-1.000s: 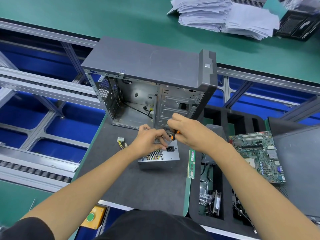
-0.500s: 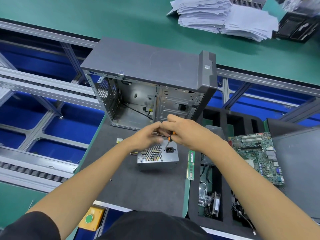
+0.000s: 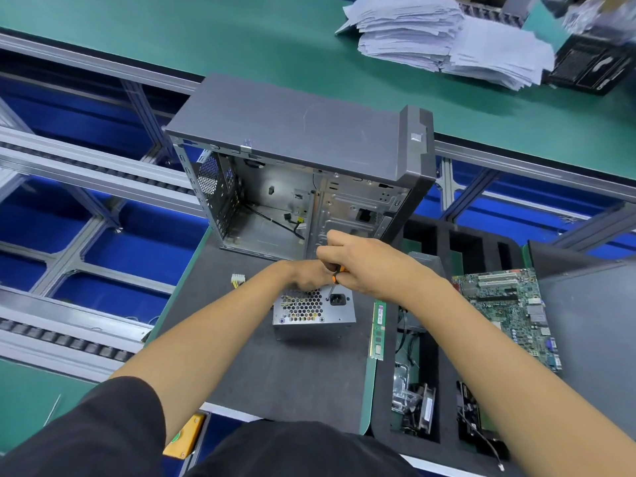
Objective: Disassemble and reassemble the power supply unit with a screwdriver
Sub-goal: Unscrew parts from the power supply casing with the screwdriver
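The power supply unit [image 3: 314, 309] sat on the mat just before the open computer case [image 3: 296, 173], out of it already, while the right hand [image 3: 364, 266] gripped the screwdriver [image 3: 335, 278] at its top edge and the left hand [image 3: 306, 275] curled beside, its hold unclear; its screws and reassembly seemingly remained.

1. You have one view only, from the camera on your head, so no second view overlaps it.
2. It looks forward and steeply down over your forearms onto the dark tabletop [image 3: 303, 366].
3. It sits close: your arms fill the lower frame.
4. The wide lens bends the far green bench [image 3: 241, 39] and rails.
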Demonstrator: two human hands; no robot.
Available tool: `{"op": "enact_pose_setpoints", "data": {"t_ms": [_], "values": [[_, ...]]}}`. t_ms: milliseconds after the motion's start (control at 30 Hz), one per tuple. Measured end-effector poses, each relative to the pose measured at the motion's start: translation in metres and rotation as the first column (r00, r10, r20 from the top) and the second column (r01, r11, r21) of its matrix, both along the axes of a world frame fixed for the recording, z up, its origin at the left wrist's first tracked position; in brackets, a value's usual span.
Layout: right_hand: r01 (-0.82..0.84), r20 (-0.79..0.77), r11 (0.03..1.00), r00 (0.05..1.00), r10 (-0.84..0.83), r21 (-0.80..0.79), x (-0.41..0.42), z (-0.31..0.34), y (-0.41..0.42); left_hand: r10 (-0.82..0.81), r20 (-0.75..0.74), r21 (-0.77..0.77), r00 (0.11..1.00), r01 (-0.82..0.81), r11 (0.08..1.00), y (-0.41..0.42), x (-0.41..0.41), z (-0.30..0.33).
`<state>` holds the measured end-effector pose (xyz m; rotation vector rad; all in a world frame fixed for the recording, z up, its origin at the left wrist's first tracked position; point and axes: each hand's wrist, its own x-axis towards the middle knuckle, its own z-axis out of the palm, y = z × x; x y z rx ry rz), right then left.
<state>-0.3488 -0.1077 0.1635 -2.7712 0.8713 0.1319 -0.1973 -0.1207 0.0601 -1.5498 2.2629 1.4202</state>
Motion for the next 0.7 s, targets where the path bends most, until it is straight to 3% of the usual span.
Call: {"op": "enact_pose_setpoints", "data": {"t_ms": [333, 567, 700], "values": [[-0.021, 0.022, 1.0, 1.0, 0.022, -0.012, -0.002, -0.003, -0.004, 0.167, -0.154, 0.056, 0.974, -0.16, 0.986, 0.0, 0.006, -0.019], [-0.005, -0.011, 0.993, 1.0, 0.004, -0.12, 0.0, -0.006, -0.009, 0.157, -0.105, 0.023, 0.982, -0.156, 0.988, 0.002, 0.005, -0.022], [-0.013, 0.017, 1.0, 1.0, 0.013, -0.011, 0.0, -0.006, -0.011, 0.192, -0.168, 0.031, 0.967, -0.19, 0.981, 0.001, 0.005, -0.024]]}}
